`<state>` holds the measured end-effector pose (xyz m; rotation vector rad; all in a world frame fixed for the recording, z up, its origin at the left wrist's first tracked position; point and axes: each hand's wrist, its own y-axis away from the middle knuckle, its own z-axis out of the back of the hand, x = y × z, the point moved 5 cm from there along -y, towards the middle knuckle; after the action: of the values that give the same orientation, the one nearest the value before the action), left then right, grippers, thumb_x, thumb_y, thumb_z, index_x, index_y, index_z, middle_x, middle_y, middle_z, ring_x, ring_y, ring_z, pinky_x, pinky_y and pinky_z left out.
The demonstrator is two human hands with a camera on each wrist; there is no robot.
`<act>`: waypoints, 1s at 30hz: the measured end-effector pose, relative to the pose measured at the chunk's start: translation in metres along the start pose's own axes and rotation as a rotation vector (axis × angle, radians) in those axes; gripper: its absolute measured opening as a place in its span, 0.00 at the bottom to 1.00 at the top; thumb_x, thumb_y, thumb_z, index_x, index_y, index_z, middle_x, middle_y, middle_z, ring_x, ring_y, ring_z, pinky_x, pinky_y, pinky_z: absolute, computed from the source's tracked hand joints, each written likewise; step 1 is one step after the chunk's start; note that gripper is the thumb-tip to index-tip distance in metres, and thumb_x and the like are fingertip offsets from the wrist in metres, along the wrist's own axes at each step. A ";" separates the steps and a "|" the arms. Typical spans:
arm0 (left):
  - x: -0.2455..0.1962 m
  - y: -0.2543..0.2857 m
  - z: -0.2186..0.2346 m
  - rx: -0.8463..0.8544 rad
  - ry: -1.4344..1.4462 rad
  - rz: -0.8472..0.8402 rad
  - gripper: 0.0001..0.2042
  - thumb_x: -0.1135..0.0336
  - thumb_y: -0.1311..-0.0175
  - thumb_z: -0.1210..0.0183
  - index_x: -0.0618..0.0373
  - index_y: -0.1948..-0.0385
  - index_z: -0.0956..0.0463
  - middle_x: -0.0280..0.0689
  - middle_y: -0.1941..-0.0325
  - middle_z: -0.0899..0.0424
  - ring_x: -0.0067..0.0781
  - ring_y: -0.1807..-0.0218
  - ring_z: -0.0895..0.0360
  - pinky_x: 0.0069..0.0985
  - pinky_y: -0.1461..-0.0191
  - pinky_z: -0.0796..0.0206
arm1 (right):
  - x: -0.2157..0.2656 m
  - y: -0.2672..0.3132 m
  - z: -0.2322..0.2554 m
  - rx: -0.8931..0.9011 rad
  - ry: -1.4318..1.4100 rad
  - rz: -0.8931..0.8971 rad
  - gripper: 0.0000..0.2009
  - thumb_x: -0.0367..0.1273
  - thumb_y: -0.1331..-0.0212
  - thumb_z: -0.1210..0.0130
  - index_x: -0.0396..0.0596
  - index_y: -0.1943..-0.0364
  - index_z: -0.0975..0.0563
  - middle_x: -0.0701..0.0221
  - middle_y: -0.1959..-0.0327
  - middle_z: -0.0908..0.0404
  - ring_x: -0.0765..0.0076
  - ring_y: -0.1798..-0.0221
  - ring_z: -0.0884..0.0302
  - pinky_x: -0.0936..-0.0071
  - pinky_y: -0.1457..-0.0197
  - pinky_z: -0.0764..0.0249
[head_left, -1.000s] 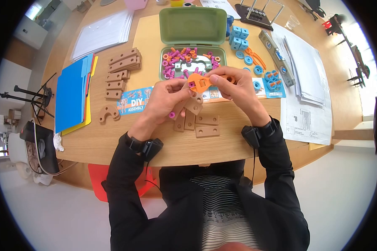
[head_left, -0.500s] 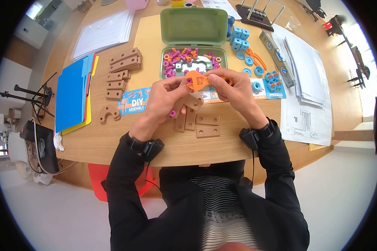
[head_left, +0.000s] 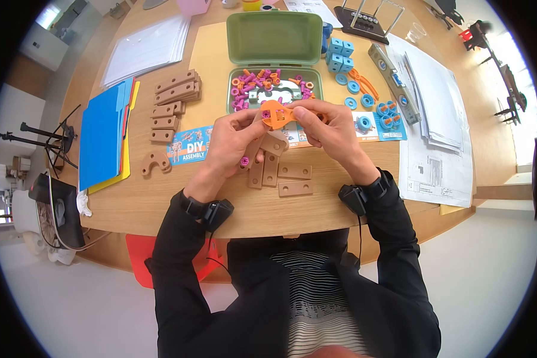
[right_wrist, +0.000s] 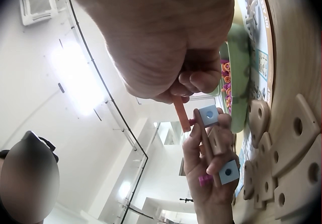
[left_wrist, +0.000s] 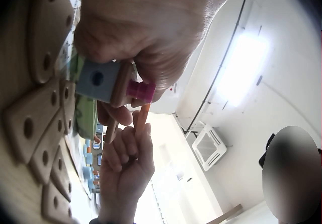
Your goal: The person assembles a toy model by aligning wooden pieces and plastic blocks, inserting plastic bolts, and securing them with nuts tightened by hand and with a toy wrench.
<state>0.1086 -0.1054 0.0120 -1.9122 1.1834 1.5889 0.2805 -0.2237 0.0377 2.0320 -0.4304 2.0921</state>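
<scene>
- The left hand (head_left: 228,144) has its fingers clamped on a brown strip (right_wrist: 206,146) with blue blocks (right_wrist: 229,172) and magenta bolts (right_wrist: 205,180), raised above the tabletop (head_left: 221,209).
- The right hand (head_left: 333,128) pinches an orange wrench (head_left: 287,115) between thumb and fingers; the wrench's head surrounds one bolt.
- Brown plates (head_left: 295,189) lie below the hands.
- The open green box (head_left: 274,39), holding loose bolts, sits beyond them.
</scene>
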 end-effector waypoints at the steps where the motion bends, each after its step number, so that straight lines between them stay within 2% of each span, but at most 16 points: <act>1: 0.001 0.000 0.000 -0.002 0.005 0.000 0.17 0.65 0.26 0.33 0.68 0.44 0.17 0.38 0.58 0.12 0.22 0.69 0.17 0.21 0.75 0.25 | 0.000 0.000 0.000 0.002 -0.004 0.002 0.15 0.36 0.23 0.39 0.38 0.45 0.14 0.82 0.81 0.26 0.88 0.81 0.36 0.82 0.79 0.43; 11: -0.001 0.000 -0.001 0.000 0.003 -0.020 0.15 0.65 0.25 0.34 0.67 0.45 0.17 0.37 0.57 0.12 0.21 0.69 0.17 0.20 0.76 0.26 | 0.001 0.001 -0.001 -0.003 -0.015 0.005 0.15 0.36 0.22 0.40 0.37 0.46 0.14 0.83 0.81 0.28 0.89 0.81 0.38 0.82 0.79 0.46; 16: -0.001 0.000 -0.003 0.035 0.003 0.000 0.15 0.69 0.26 0.36 0.68 0.44 0.18 0.39 0.55 0.12 0.23 0.67 0.16 0.22 0.74 0.23 | 0.001 0.002 0.003 -0.038 -0.094 0.100 0.14 0.34 0.21 0.42 0.37 0.46 0.13 0.82 0.82 0.29 0.89 0.82 0.40 0.82 0.80 0.48; 23: -0.004 0.002 -0.007 0.076 -0.019 -0.008 0.16 0.69 0.27 0.36 0.68 0.43 0.18 0.40 0.55 0.12 0.23 0.65 0.16 0.21 0.73 0.23 | 0.006 0.003 0.011 -0.067 -0.193 0.130 0.13 0.33 0.23 0.41 0.36 0.49 0.13 0.81 0.81 0.28 0.89 0.81 0.39 0.83 0.80 0.47; 25: -0.006 0.003 -0.007 0.078 -0.070 -0.002 0.15 0.65 0.25 0.38 0.66 0.45 0.18 0.39 0.54 0.11 0.23 0.64 0.15 0.20 0.73 0.24 | 0.008 0.002 0.024 -0.207 -0.282 0.145 0.12 0.32 0.23 0.41 0.36 0.50 0.13 0.80 0.79 0.26 0.88 0.81 0.38 0.83 0.80 0.47; 26: -0.006 0.003 -0.007 0.078 -0.070 -0.002 0.15 0.65 0.25 0.38 0.66 0.45 0.18 0.39 0.54 0.11 0.23 0.64 0.15 0.20 0.73 0.24 | 0.008 0.000 0.026 -0.207 -0.282 0.145 0.12 0.32 0.23 0.41 0.36 0.50 0.13 0.80 0.79 0.26 0.88 0.81 0.38 0.83 0.80 0.47; 28: -0.007 0.003 -0.007 0.077 -0.065 -0.001 0.16 0.63 0.26 0.39 0.65 0.45 0.18 0.41 0.53 0.11 0.24 0.63 0.15 0.20 0.72 0.24 | 0.012 -0.001 0.045 -0.521 0.085 0.216 0.12 0.32 0.22 0.43 0.36 0.51 0.13 0.79 0.77 0.23 0.88 0.77 0.33 0.84 0.76 0.41; 29: -0.008 0.003 -0.007 0.079 -0.065 -0.002 0.16 0.63 0.26 0.39 0.65 0.45 0.18 0.41 0.53 0.11 0.24 0.63 0.15 0.20 0.72 0.24 | 0.014 -0.004 0.051 -0.579 0.291 0.302 0.12 0.31 0.24 0.42 0.37 0.49 0.13 0.73 0.75 0.17 0.79 0.75 0.26 0.79 0.71 0.31; 30: -0.009 0.004 -0.007 0.073 -0.024 0.008 0.16 0.65 0.26 0.38 0.67 0.45 0.18 0.41 0.54 0.11 0.25 0.63 0.15 0.20 0.72 0.23 | 0.011 -0.007 0.057 -0.581 0.292 0.303 0.12 0.31 0.24 0.42 0.37 0.49 0.13 0.73 0.75 0.17 0.79 0.75 0.26 0.79 0.71 0.31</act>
<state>0.1099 -0.1096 0.0232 -1.8397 1.2233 1.5462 0.3366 -0.2367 0.0500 1.3756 -1.1862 2.0452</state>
